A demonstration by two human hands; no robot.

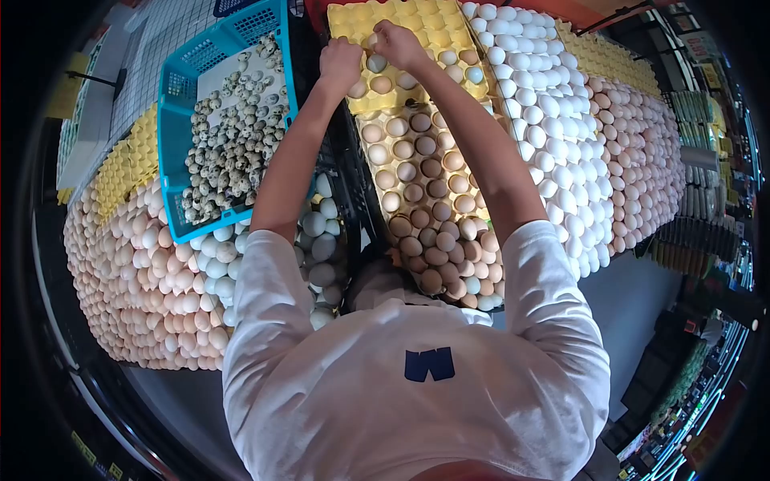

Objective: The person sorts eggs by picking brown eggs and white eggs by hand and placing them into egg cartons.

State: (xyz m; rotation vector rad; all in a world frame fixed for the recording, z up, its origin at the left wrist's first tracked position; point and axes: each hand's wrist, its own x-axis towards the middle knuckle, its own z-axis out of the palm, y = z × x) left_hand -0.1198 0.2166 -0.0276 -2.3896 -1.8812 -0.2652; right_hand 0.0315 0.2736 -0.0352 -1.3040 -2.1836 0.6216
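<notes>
My left hand [341, 64] is closed, its fingers curled down at the left edge of a yellow egg tray [433, 24]; what they grip is hidden. My right hand [399, 46] is also closed, fingertips bent around a pale egg [372, 40] between the two hands, partly covered. Just below the hands, a bluish egg [377, 63] and a brown egg [381, 84] sit in the tray's cups. A pale blue egg [475, 74] lies near its right side. Nearer my body, a second tray holds brown eggs [421, 123] in rows.
A blue plastic basket [172, 152] of speckled quail eggs [228, 164] stands left. White eggs [553, 128] are stacked to the right, with brown eggs [634, 160] beyond. Loose eggs [449, 248] heap near my waist. More eggs [144, 264] fill the far left.
</notes>
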